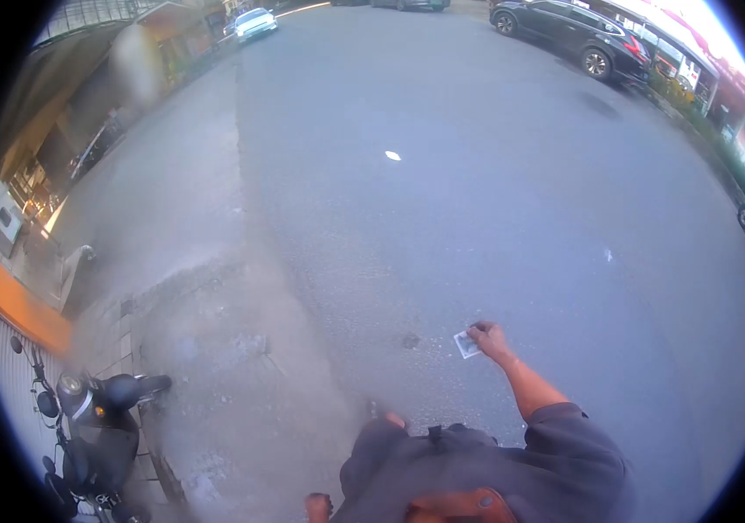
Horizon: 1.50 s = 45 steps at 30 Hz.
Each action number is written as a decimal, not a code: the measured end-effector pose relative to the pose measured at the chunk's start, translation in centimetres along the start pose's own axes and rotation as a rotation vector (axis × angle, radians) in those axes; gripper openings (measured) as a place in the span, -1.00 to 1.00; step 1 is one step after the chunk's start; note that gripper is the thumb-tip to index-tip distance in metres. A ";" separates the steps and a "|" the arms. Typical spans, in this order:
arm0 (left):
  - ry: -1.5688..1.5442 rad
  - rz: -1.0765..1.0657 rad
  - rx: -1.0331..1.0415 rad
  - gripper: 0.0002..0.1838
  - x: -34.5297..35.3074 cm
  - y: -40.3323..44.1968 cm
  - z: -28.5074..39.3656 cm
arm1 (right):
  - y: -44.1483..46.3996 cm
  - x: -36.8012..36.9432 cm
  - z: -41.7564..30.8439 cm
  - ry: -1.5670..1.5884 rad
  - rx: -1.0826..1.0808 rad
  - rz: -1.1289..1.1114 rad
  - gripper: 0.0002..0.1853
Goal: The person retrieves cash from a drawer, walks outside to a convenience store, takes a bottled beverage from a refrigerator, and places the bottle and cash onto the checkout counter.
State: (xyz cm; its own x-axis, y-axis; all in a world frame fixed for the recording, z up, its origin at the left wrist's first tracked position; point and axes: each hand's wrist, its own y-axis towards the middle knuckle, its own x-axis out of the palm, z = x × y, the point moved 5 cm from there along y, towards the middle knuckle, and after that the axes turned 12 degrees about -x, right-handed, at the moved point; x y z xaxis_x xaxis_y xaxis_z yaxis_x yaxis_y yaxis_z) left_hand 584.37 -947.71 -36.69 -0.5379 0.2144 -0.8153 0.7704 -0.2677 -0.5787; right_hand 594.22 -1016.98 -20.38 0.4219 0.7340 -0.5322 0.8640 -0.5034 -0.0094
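My right hand (487, 338) is stretched out over the road, its fingers closed on the edge of a small, flat whitish square (466, 345) with a grey middle. What the square is cannot be made out. Low in the view, my left hand (319, 506) hangs beside my body with its fingers curled; whether anything is inside is hidden. A brown strap or bag (468, 504) lies across my dark clothing.
A dark motorcycle (93, 427) stands at the lower left beside an orange edge (19, 301). A black car (573, 35) is at the upper right and a light car (255, 23) at the upper left. A white scrap (392, 156) lies on the road (477, 200).
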 end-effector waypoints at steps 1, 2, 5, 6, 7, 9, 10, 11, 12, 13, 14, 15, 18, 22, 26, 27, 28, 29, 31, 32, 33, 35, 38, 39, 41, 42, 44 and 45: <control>-0.081 0.030 -0.069 -0.86 -8.3 2.5 1.1 | 0.6 2.1 1.5 -0.033 0.040 -0.040 -0.67; -0.443 -0.094 -0.337 -0.86 -8.6 8.7 -1.9 | 1.3 4.3 2.5 -0.076 0.077 -0.084 -0.68; -1.135 0.074 -0.710 -0.76 -23.7 20.9 -2.3 | 0.2 7.0 2.3 -0.061 0.337 -0.153 -0.72; -1.094 0.137 -0.606 -0.68 -28.1 25.8 -2.3 | -1.2 9.2 7.3 0.024 0.500 -0.089 -0.76; -1.048 0.243 -0.480 -0.67 -34.3 29.6 -1.2 | -1.9 9.5 6.5 0.031 0.588 -0.104 -0.79; -1.016 0.297 -0.343 -0.66 -43.9 35.8 0.7 | -4.7 12.9 14.5 -0.277 0.412 -0.480 -0.78; -1.035 0.289 -0.293 -0.65 -47.5 39.3 1.2 | -1.8 14.4 14.0 -0.359 0.337 -0.569 -0.78; -0.998 0.299 -0.289 -0.66 -50.3 42.5 1.3 | 1.4 15.7 13.1 -0.435 0.259 -0.653 -0.79; -0.961 0.311 -0.281 -0.66 -52.8 45.5 1.6 | 4.5 16.3 11.8 -0.510 0.177 -0.731 -0.79; -0.923 0.322 -0.269 -0.66 -55.2 48.6 1.4 | 7.8 16.8 10.5 -0.584 0.092 -0.803 -0.80; -0.910 0.266 -0.318 -0.67 -55.3 51.5 0.1 | 10.8 17.3 8.8 -0.653 0.008 -0.869 -0.80; -0.894 0.216 -0.360 -0.67 -54.0 54.8 -1.0 | 14.4 18.0 8.3 -0.721 -0.080 -0.923 -0.80; -0.853 0.019 -0.571 -0.68 -52.4 61.1 -5.1 | 32.2 20.9 8.1 -0.003 0.608 -0.293 -0.77; -0.888 -0.040 -0.656 -0.78 -48.2 64.9 -13.0 | 66.1 27.0 -6.4 0.133 0.438 -0.081 -0.64; -1.378 -0.061 -0.989 -0.79 -57.5 66.9 -14.0 | 92.3 33.3 -24.7 0.165 0.101 -0.166 -0.63; -1.178 -0.072 -0.762 -0.80 -58.8 69.8 -14.5 | 97.4 35.1 -27.9 0.157 0.022 -0.225 -0.64; -0.972 -0.080 -0.538 -0.80 -59.9 72.1 -15.2 | 101.0 36.7 -30.0 0.165 -0.002 -0.227 -0.65; -0.776 -0.110 -0.388 -0.81 -61.1 75.2 -15.9 | 104.5 38.5 -32.0 0.174 -0.027 -0.229 -0.65; -0.412 -0.128 -0.159 -0.82 -63.7 81.3 -17.9 | 111.1 42.7 -33.7 0.145 -0.031 -0.249 -0.65; -0.230 -0.136 -0.082 -0.82 -65.4 85.4 -19.7 | 113.3 44.8 -33.0 0.109 -0.011 -0.263 -0.65; -0.221 -0.156 -0.141 -0.82 -67.7 90.2 -23.2 | 114.9 47.1 -31.8 0.068 0.020 -0.259 -0.65; -0.227 -0.210 -0.258 -0.81 -70.0 100.6 -28.8 | 116.4 49.8 -28.1 -0.085 0.075 -0.263 -0.65; -1.036 0.120 -0.726 -0.70 -83.4 115.2 -36.8 | 113.8 50.8 -24.1 -0.140 0.422 -0.269 -0.69; -1.091 0.363 -0.648 -0.68 -93.8 119.2 -36.4 | 112.9 51.2 -20.3 -0.091 0.510 -0.280 -0.72; -1.247 0.320 -0.624 -0.63 -110.4 126.5 -35.0 | 111.5 52.0 -14.8 -0.530 0.345 -0.486 -0.75; -1.188 0.383 -0.548 -0.63 -113.7 132.5 -36.2 | 112.4 52.0 -18.9 -0.553 0.339 -0.591 -0.75; -0.988 0.545 -0.333 -0.63 -118.8 142.2 -37.5 | 111.1 54.1 -9.7 -0.805 0.580 -0.806 -0.60; -0.841 0.646 -0.193 -0.64 -121.7 146.0 -37.4 | 114.9 55.1 -10.4 -0.832 0.486 -0.844 -0.65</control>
State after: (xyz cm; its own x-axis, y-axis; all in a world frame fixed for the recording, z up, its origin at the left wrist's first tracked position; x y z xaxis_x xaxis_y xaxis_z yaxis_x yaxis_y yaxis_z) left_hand 775.11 -977.75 -21.21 -0.0158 -0.6483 -0.7612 0.9943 0.0698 -0.0801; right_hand 719.59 -1029.63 -41.96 -0.6553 0.4896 -0.5752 0.5158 -0.2661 -0.8143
